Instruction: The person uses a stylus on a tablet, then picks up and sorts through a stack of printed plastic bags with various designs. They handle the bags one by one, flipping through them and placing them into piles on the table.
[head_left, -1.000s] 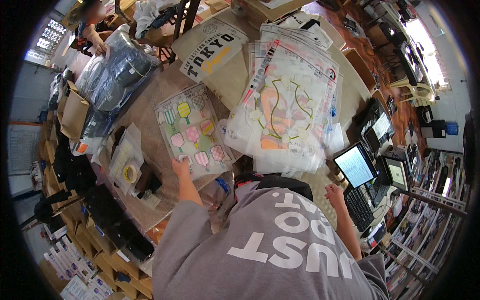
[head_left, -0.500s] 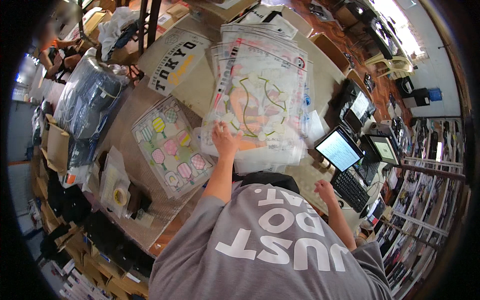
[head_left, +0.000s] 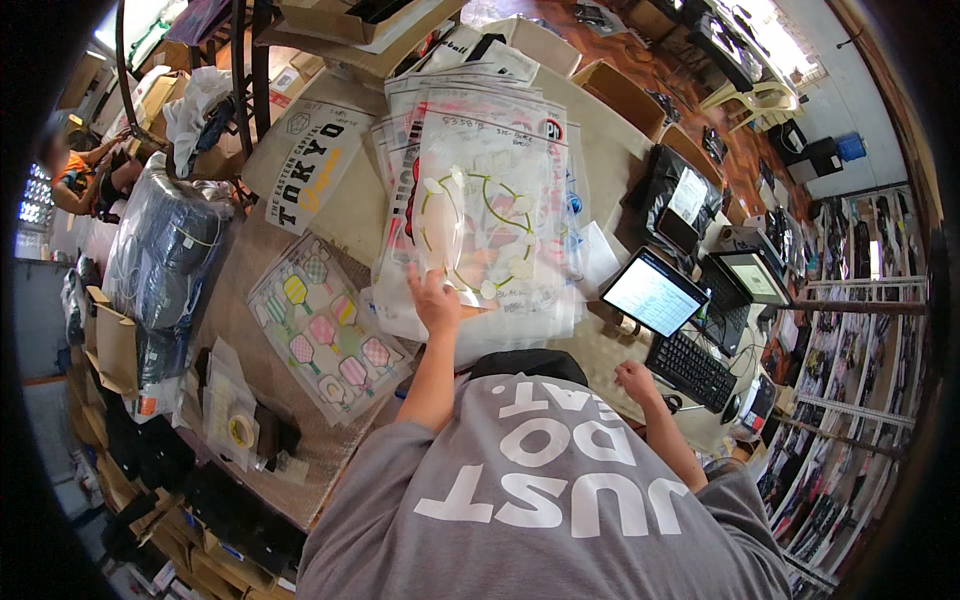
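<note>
Left hand (head_left: 436, 300) flat on the top clear bag (head_left: 490, 230) of a stack on the table (head_left: 350, 205); fingertips hidden, grip unclear. Bag holds a printed garment, pattern blurred. Right hand (head_left: 636, 380) loosely curled, empty, beside keyboard (head_left: 692, 368).

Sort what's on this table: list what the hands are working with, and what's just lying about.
In hand:
left hand on clear plastic-bagged printed garment, atop the bagged stack
right hand beside black keyboard

Lying about:
bag with coloured paddle shapes
tape roll
cardboard box
</note>
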